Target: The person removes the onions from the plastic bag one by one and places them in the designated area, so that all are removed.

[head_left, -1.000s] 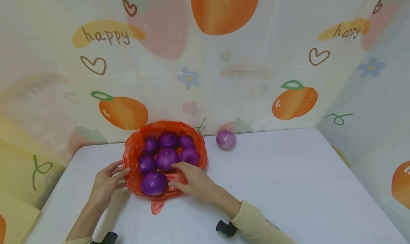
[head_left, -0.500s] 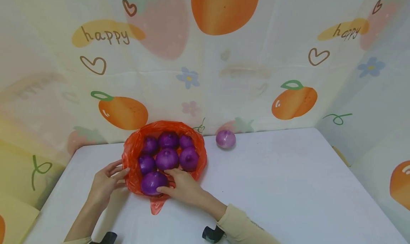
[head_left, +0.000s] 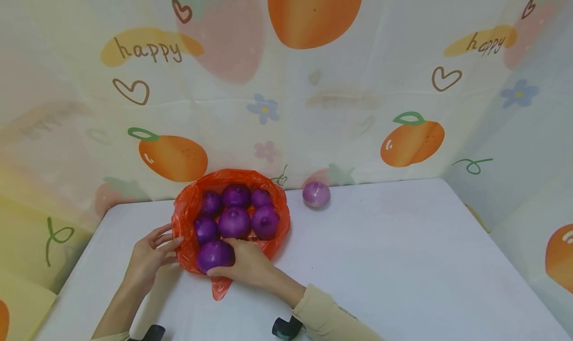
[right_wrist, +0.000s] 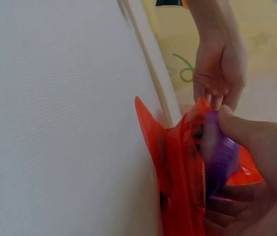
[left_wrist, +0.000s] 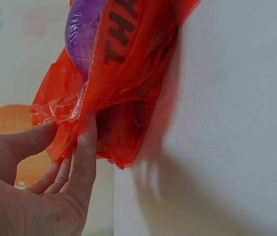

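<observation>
A red plastic bag (head_left: 186,206), its mouth spread wide, holds several purple onions (head_left: 235,223) on the white table. At the bag's left side my left hand (head_left: 147,256) pinches the rim between thumb and fingers, plain in the left wrist view, where dark lettering shows on the plastic. My right hand (head_left: 250,264) reaches over the near rim from the right. Its thumb and fingers curl round the frontmost onion (head_left: 215,256), which sits inside the bag; in the right wrist view the thumb (right_wrist: 239,128) lies on its side.
One paler onion (head_left: 316,195) lies alone on the table (head_left: 394,251), at the back edge right of the bag. A bag handle (head_left: 220,287) hangs out toward the front. A fruit-printed cloth (head_left: 331,102) stands behind the table.
My right hand has moved left and slightly nearer, from the gap at the bag's right front onto the frontmost onion, and now grips it. The left hand stays on the rim.
</observation>
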A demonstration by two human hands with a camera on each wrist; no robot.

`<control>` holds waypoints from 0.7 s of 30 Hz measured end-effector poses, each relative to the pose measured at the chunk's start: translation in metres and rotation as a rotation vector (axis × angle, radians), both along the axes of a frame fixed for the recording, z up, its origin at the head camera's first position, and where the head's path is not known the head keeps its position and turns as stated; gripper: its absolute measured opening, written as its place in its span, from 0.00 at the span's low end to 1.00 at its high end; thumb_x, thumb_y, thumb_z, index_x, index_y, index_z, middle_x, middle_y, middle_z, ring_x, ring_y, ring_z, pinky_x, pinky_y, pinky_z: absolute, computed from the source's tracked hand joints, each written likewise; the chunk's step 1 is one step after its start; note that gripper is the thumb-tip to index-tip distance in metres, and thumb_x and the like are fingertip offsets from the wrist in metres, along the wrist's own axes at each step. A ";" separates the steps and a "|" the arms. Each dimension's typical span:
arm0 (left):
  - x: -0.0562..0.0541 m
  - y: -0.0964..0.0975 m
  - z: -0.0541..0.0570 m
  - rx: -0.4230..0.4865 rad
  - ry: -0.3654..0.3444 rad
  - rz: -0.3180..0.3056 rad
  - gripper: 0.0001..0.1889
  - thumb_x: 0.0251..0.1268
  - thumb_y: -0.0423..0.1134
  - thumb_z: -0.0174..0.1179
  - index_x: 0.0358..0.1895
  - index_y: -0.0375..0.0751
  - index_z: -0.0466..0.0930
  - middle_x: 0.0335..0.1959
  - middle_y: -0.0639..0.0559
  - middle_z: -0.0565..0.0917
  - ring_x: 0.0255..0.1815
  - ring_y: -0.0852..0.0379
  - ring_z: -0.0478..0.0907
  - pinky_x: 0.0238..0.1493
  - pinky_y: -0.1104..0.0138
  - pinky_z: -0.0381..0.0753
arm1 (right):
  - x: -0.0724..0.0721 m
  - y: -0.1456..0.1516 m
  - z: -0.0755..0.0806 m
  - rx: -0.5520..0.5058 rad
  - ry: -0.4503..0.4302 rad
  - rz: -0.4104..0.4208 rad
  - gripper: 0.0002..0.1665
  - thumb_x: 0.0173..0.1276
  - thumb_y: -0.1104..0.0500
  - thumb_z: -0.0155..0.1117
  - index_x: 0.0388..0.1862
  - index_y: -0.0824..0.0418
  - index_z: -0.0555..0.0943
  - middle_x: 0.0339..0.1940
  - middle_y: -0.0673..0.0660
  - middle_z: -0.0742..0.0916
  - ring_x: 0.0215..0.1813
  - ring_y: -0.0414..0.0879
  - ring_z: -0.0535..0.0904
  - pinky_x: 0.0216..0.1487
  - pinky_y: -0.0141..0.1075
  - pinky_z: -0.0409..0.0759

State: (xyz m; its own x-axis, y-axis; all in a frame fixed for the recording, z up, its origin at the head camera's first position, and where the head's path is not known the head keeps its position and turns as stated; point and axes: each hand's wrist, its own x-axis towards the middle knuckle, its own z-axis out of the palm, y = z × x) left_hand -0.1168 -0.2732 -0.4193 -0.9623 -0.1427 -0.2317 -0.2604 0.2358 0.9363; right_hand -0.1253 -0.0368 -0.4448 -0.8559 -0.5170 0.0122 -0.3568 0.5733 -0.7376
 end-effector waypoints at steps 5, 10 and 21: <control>0.000 -0.001 -0.001 -0.003 -0.003 0.001 0.35 0.70 0.40 0.60 0.74 0.33 0.55 0.48 0.57 0.82 0.34 0.64 0.84 0.39 0.66 0.85 | 0.002 -0.001 0.001 -0.006 -0.014 -0.028 0.44 0.57 0.37 0.72 0.66 0.59 0.74 0.59 0.52 0.82 0.58 0.41 0.78 0.57 0.34 0.78; -0.001 -0.001 -0.003 0.012 -0.001 -0.005 0.36 0.70 0.39 0.61 0.74 0.32 0.55 0.46 0.60 0.82 0.34 0.65 0.84 0.39 0.67 0.85 | 0.004 0.003 0.008 0.005 0.010 -0.048 0.45 0.56 0.38 0.74 0.66 0.60 0.73 0.60 0.54 0.81 0.60 0.44 0.77 0.60 0.36 0.77; -0.004 -0.004 -0.001 0.070 0.036 -0.034 0.36 0.69 0.36 0.61 0.74 0.30 0.53 0.38 0.70 0.81 0.32 0.63 0.84 0.37 0.68 0.85 | 0.008 0.022 0.026 -0.038 0.046 0.009 0.46 0.57 0.40 0.74 0.69 0.60 0.71 0.63 0.53 0.79 0.64 0.45 0.74 0.63 0.37 0.75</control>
